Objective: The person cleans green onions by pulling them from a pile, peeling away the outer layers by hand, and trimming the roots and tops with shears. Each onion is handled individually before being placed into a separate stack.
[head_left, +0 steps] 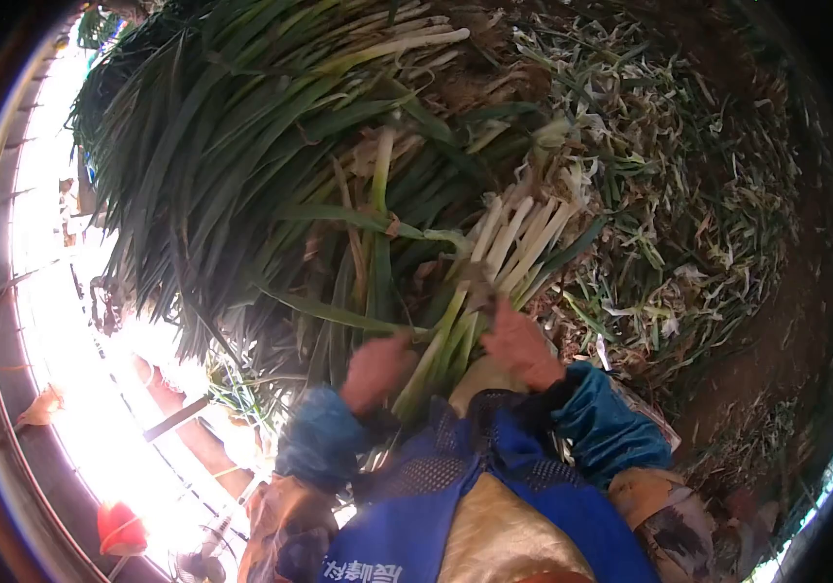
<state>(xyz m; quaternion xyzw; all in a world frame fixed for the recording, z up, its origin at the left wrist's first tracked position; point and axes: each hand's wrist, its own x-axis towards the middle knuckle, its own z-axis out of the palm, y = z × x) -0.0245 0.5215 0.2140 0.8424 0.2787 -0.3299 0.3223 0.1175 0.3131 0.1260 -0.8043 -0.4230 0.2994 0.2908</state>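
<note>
A bundle of leafy green stalks with white ends (523,238) lies in front of my body, its white ends pointing up and away. My right hand (523,345) is closed at the bundle's right side, beside a dark, blurred patch across the stalks; what it grips is hidden. My left hand (377,371) is at the left of the bundle, near its green leaves, and motion smears its fingers. Beyond my hands spreads a large heap of the same long green plants (232,146), with some white stalks at its top.
Trimmed leaves and peelings (669,194) cover the ground on the right, with brown soil (766,340) past them. A red object (121,528) sits at the lower left by bright, overexposed ground. A blue apron (397,525) covers my lap.
</note>
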